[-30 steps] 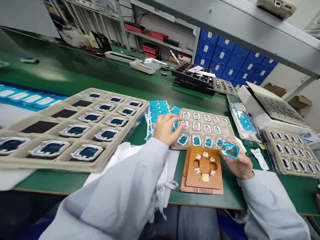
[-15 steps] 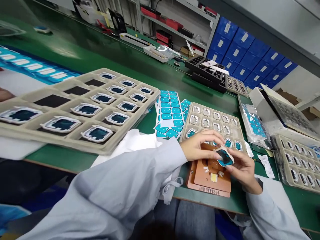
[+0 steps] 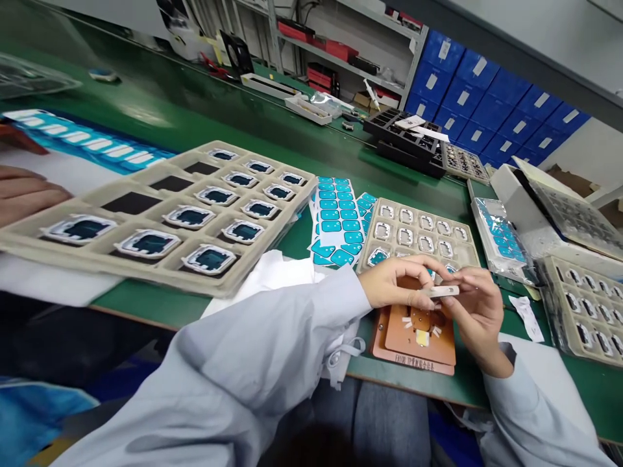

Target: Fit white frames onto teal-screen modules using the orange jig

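Both my hands hold a small white-rimmed frame part (image 3: 442, 292) edge-on above an orange-brown fixture plate (image 3: 413, 353). My left hand (image 3: 400, 283) pinches its left end between thumb and fingers. At its right end, my right hand (image 3: 479, 311) grips with thumb and fingertips. The part's broad face is turned out of sight. The fixture bears printed lettering along its front edge and a yellow patch near its middle. Just behind my hands lies a beige tray (image 3: 370, 235) of similar white frames, some with blue film; my hands hide its front part.
A larger beige tray (image 3: 160, 275) of dark-windowed frames stands to the left, with another person's hand (image 3: 32, 194) beside it. Blue sticker sheets (image 3: 338, 214) lie between the trays. At the right are another filled tray (image 3: 559, 311) and a bagged blue sheet (image 3: 501, 233).
My hands have tilted the frame part from showing its dark, blue-edged face to edge-on. The view has shifted slightly, and more of the other person's hand shows at the left.
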`<state>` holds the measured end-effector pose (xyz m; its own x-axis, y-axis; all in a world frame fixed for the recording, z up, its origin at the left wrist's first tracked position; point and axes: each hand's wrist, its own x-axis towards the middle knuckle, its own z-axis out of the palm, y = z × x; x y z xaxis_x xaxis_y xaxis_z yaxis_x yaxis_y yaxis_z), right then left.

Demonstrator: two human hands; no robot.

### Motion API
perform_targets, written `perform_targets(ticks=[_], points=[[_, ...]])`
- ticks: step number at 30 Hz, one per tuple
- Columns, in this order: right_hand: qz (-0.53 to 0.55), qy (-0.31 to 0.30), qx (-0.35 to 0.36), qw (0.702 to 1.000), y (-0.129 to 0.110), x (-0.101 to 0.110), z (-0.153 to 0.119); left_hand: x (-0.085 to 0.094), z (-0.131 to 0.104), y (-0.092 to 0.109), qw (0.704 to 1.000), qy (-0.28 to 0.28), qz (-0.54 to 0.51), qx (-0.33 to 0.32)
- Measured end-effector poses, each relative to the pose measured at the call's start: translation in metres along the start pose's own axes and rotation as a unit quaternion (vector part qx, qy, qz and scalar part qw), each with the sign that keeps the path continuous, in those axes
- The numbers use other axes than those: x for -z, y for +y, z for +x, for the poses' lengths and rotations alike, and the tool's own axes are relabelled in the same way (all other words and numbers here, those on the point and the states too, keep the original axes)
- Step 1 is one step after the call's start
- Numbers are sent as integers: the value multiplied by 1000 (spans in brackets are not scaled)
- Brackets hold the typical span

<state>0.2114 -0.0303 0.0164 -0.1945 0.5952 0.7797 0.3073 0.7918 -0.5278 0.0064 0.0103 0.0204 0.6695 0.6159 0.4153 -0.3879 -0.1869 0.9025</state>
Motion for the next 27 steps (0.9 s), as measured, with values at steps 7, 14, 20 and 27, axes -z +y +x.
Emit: perform_targets(ticks=[7,14,20,27], points=[[-123,-32,105,986,-13,-5,10,-4,0,-3,997,15,-68,35],[-105,-28,89,990,-14,-7,9,-2,2,-4,993,37,-86,77],[-150,-5,105,983,-15,-7,5,-4,2,-5,993,77,-85,41],[-161,26,108,981,-16,-13,6,-6,4,-5,987,127,-100,13]])
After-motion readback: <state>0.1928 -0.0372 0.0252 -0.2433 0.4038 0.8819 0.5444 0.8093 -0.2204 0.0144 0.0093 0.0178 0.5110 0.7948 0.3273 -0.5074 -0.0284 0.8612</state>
